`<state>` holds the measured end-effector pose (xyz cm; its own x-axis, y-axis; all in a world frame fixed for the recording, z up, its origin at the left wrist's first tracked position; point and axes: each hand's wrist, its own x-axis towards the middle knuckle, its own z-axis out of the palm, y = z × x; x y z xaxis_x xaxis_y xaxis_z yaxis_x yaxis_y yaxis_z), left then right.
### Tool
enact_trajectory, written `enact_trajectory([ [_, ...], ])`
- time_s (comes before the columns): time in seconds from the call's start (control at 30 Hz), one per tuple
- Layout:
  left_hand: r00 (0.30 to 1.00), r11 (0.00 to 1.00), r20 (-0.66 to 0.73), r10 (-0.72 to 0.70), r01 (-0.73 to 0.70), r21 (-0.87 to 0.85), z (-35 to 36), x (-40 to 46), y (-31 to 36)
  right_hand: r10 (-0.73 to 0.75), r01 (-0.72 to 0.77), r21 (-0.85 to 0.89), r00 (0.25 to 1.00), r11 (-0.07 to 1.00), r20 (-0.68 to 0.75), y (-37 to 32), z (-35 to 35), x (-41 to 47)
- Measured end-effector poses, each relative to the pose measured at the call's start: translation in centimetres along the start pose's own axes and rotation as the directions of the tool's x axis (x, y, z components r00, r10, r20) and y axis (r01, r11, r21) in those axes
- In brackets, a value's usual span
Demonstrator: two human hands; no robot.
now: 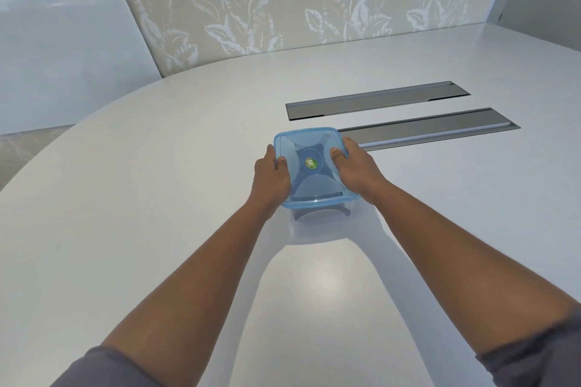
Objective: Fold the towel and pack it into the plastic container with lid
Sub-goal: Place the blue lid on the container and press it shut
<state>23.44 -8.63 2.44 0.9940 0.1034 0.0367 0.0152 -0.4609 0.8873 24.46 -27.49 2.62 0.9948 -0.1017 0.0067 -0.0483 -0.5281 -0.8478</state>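
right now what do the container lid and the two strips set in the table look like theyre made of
Lid: translucent blue plastic, glossy; the container's dark inside shows through it. Strips: probably brushed metal, grey with a dull sheen, set flush in the white table.

Both arms reach from the lower corners toward mid-frame, the left hand point(271, 177) and right hand point(353, 166) gripping opposite sides of the container point(311, 148), thumbs on top.
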Motion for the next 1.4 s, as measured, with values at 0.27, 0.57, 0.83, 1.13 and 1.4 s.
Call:
enact_trajectory([
  [0.27, 0.988, 0.990, 0.068, -0.138, 0.137, 0.021, -0.7, 1.5, 0.1, -0.009, 0.015, -0.250, 1.000, 0.968, 0.022, -0.6, -0.4, 0.8],
  [0.57, 0.993, 0.946, 0.033, 0.113, -0.118, 0.302, -0.6, 1.6, -0.1, -0.120, 0.143, -0.361, 0.989, 0.921, 0.086, 0.1, -0.1, 1.3],
  [0.83, 0.930, 0.588, 0.321, 0.179, -0.363, 0.723, -0.8, 2.6, 0.8, -0.118, 0.225, -0.526, 0.966, 0.821, 0.229, 0.2, 0.1, 2.0],
  [1.13, 0.939, 0.674, 0.311, 0.144, -0.324, 0.664, -0.9, 3.3, 0.9, -0.103, 0.203, -0.656, 0.977, 0.727, 0.189, -0.8, -0.3, 2.2],
  [1.4, 0.952, 0.752, 0.268, 0.151, -0.287, 0.594, -0.7, 3.6, 0.7, -0.163, 0.196, -0.621, 0.980, 0.759, 0.110, -0.7, 0.3, 2.6],
])
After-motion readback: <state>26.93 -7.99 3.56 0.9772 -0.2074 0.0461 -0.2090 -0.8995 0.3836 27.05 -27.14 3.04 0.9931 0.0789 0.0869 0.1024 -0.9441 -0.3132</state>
